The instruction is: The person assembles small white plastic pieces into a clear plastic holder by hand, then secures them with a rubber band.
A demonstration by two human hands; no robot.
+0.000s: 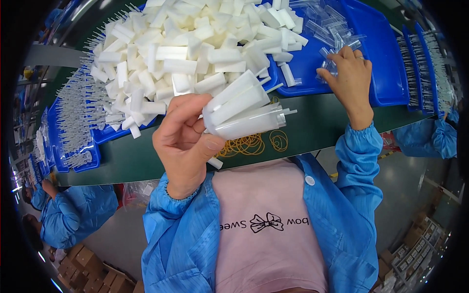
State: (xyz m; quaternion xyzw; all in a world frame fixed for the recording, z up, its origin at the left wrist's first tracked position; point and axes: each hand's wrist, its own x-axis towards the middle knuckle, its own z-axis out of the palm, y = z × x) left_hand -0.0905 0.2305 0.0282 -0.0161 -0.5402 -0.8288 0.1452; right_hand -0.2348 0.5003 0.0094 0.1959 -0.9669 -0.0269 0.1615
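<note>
My left hand [183, 139] is closed around a bundle of several white foam pieces [239, 100]. The nearest piece of the bundle sits in a clear plastic sleeve [254, 122], and thin pale stems stick out of the far ends. My right hand [351, 78] reaches into a blue tray [364, 29], thumb and fingers apart and bent over loose clear plastic tubes [337, 31]. Its fingertips are among the tubes; no tube is plainly gripped. Below the held bundle, yellow rubber bands [246, 145] lie on the green tabletop [312, 110].
A large heap of white foam blocks [171, 53] fills the left and middle. Blue racks of thin bristly stems stand at the left [80, 117] and right [420, 68]. People in blue smocks work at both sides [78, 212]. Cardboard boxes [88, 261] stand on the floor.
</note>
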